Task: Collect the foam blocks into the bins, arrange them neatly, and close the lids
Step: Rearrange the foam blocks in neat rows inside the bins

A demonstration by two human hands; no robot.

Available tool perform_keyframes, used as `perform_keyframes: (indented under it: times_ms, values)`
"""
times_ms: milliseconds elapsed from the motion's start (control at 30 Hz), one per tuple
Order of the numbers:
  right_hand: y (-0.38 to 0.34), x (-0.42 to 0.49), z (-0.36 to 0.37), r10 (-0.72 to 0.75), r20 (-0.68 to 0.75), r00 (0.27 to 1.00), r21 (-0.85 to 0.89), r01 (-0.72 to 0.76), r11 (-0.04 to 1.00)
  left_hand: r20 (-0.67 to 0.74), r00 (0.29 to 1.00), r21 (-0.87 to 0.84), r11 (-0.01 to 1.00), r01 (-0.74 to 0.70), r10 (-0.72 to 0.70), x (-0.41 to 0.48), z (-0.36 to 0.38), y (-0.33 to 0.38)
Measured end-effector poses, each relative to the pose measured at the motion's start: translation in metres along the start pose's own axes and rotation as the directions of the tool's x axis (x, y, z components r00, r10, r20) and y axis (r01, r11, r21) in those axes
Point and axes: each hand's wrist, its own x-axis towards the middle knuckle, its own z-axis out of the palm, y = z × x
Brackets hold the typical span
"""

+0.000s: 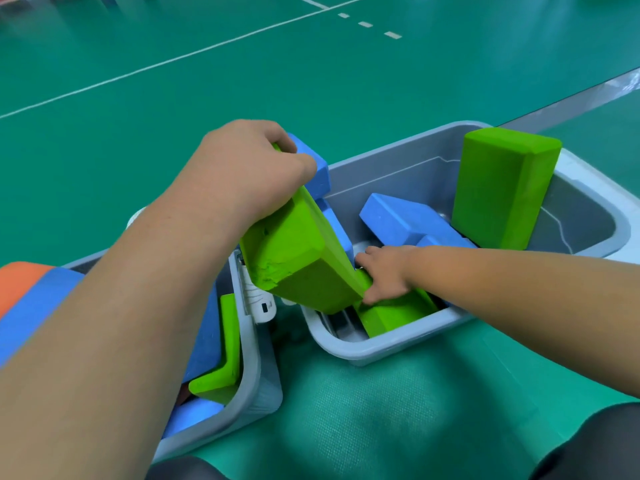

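left hand (252, 164) grips green block (294, 258) tilted.

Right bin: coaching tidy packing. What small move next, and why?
Probably lower the long green block, gripped by the left hand, flat beside the low green block under the right hand; it hangs tilted over the right bin.
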Motion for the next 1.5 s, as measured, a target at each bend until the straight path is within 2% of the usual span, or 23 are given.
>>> perform_keyframes:
  times_ms: [233, 400, 533, 667, 833, 1067, 1200, 1400, 1500]
  values:
    - [0.034, -0.025, -0.026, 0.022, 0.007, 1.0, 0.204, -0.023, 0.979, 0.051, 0.997, 0.083, 0.995, -0.059, 0.055, 0.0, 0.019, 0.015]
    - [0.053, -0.037, -0.034, 0.014, 0.028, 0.999, 0.235, -0.02, 0.972, 0.047, 0.993, 0.143, 0.983, -0.118, 0.112, -0.004, 0.034, 0.029]
    - [0.05, -0.039, -0.031, -0.022, -0.036, 0.999, 0.16, 0.028, 0.987, 0.078, 0.987, 0.147, 0.978, -0.149, 0.139, -0.007, 0.033, 0.038]
    - [0.051, -0.042, -0.027, -0.061, -0.088, 0.994, 0.092, 0.069, 0.993, 0.155, 0.982, 0.103, 0.987, -0.122, 0.105, -0.007, 0.031, 0.038]
    - [0.06, -0.044, -0.031, -0.082, -0.076, 0.994, 0.162, 0.093, 0.982, 0.244, 0.969, 0.099, 0.993, -0.059, 0.033, -0.006, 0.057, 0.028]
    - [0.061, -0.05, -0.033, -0.084, -0.071, 0.994, 0.159, 0.095, 0.983, 0.411, 0.911, 0.284, 0.954, -0.097, -0.03, -0.003, 0.135, 0.016]
    - [0.06, -0.051, -0.033, -0.082, -0.068, 0.994, 0.132, 0.09, 0.987, 0.426, 0.901, 0.299, 0.953, -0.058, -0.079, -0.003, 0.162, 0.006]
    - [0.056, -0.053, -0.033, -0.072, -0.093, 0.993, 0.105, 0.082, 0.991, 0.475, 0.88, 0.346, 0.917, -0.196, 0.008, -0.008, 0.159, 0.001]
    - [0.057, -0.05, -0.033, -0.079, -0.095, 0.992, 0.082, 0.087, 0.993, 0.583, 0.808, 0.322, 0.892, -0.319, 0.078, -0.011, 0.139, -0.007]
